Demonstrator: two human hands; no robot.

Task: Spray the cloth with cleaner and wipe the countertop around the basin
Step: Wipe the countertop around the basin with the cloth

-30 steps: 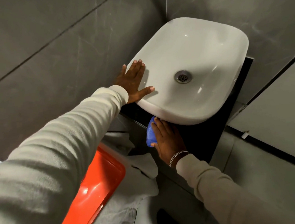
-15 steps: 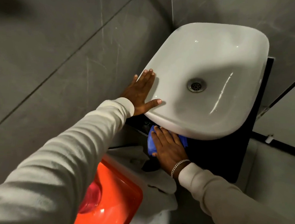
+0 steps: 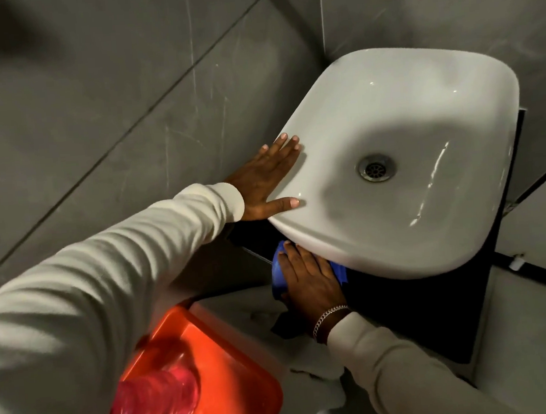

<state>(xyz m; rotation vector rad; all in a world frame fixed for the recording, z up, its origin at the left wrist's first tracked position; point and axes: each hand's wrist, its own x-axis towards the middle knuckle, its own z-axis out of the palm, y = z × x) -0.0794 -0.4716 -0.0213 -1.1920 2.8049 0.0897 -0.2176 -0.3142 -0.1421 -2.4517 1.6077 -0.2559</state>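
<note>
Left hand (image 3: 263,183) is spread flat, fingers out, on the white basin's (image 3: 411,254) rim, holding nothing. Right hand (image 3: 307,279) presses palm-down on the blue cloth (image 3: 279,272), which sits on the black countertop (image 3: 422,309) tucked under the basin's near edge. Orange tray (image 3: 225,359) sits lower left.

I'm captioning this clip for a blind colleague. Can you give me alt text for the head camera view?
A person's right hand presses a blue cloth flat onto the dark countertop just under the front edge of a white basin, while the left hand rests flat, fingers spread, on the basin's rim. An orange tub sits below, against grey tiled walls.
</note>
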